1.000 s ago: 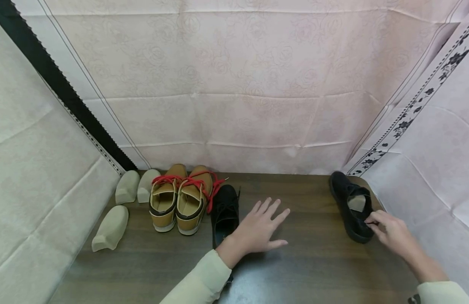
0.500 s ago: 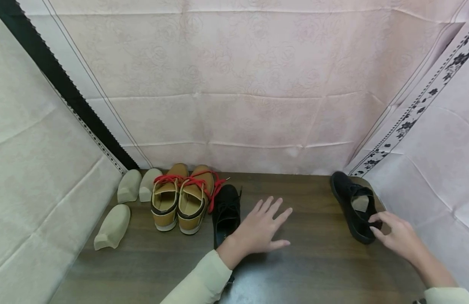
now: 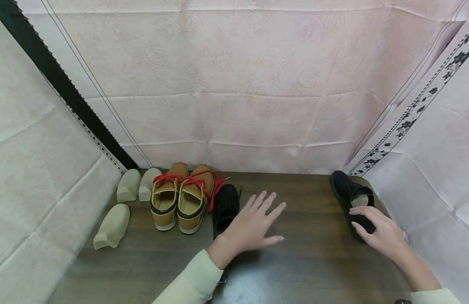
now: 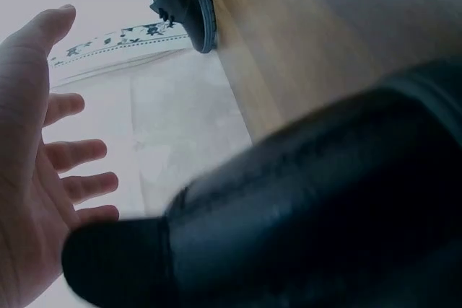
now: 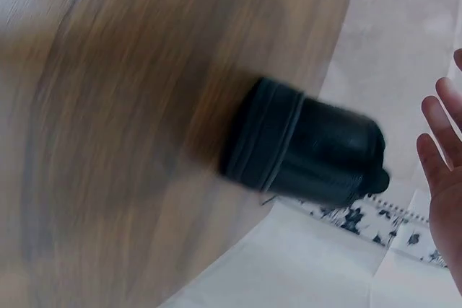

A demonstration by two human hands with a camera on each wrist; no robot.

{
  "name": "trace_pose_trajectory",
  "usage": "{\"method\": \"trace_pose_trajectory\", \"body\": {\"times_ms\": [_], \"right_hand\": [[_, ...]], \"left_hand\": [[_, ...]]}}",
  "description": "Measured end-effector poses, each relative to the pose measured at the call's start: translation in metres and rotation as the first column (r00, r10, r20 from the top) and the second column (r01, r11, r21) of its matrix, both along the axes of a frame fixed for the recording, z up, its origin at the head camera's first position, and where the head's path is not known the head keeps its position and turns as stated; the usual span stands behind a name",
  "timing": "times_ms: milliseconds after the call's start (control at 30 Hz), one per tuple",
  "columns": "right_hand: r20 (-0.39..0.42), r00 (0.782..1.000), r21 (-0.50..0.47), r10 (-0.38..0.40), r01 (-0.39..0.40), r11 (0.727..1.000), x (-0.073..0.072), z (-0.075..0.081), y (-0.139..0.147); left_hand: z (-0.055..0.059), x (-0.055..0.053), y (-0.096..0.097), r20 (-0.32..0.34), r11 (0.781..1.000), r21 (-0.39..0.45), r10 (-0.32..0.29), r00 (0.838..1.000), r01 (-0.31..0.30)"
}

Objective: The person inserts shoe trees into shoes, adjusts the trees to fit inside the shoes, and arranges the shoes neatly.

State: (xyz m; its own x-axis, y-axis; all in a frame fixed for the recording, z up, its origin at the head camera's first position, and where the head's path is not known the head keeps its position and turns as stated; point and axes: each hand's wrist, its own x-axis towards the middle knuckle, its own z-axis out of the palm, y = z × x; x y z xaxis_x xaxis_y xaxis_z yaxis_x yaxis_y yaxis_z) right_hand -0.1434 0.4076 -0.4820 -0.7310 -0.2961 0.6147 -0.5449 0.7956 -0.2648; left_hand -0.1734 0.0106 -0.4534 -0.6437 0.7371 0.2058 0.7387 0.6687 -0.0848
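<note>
My left hand, fingers spread, hovers over a black lace-up shoe. That shoe's heel is partly hidden by my wrist; in the left wrist view the black shoe fills the lower right, close to the camera. At the far right stands another black shoe with a cream shoe tree inside its opening. My right hand is above that shoe's heel, thumb and fingers parted. In the right wrist view the fingers of my right hand extend apart from the shoe's heel, holding nothing.
Two tan shoes with red laces stand left of the near black shoe. Several cream shoe trees lie at the left. Pale patterned cloth walls enclose the brown wooden surface at back, left and right.
My right hand has let go of the right shoe's heel edge, its fingers parting, and shifted left over the heel. My left hand has moved slightly left and up.
</note>
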Motion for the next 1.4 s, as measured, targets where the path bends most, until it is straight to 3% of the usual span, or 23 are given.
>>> {"method": "trace_pose_trajectory", "body": {"times_ms": [200,433,667,1000,1400], "right_hand": [[0.045,0.999,-0.001,-0.010,0.010,1.000,0.002,-0.001,-0.021],[0.075,0.995,0.009,0.062,-0.063,0.998,0.000,-0.005,-0.046],[0.139,0.986,-0.033,0.089,-0.085,0.996,0.000,-0.003,-0.069],[0.112,0.987,-0.045,0.114,-0.110,0.993,-0.004,-0.006,-0.108],[0.178,0.961,-0.101,0.212,-0.196,0.975,-0.015,-0.004,-0.165]], "left_hand": [[0.002,-0.001,-0.016,-0.027,0.999,0.038,0.010,1.000,-0.009],[0.006,-0.001,-0.037,-0.024,0.995,0.095,0.039,0.999,-0.037],[0.014,-0.002,-0.061,-0.027,0.992,0.108,0.075,0.997,-0.071],[0.018,-0.003,-0.088,-0.011,0.985,0.128,0.120,0.993,-0.118],[0.021,-0.002,-0.111,-0.030,0.976,0.163,0.151,0.988,-0.145]]}}
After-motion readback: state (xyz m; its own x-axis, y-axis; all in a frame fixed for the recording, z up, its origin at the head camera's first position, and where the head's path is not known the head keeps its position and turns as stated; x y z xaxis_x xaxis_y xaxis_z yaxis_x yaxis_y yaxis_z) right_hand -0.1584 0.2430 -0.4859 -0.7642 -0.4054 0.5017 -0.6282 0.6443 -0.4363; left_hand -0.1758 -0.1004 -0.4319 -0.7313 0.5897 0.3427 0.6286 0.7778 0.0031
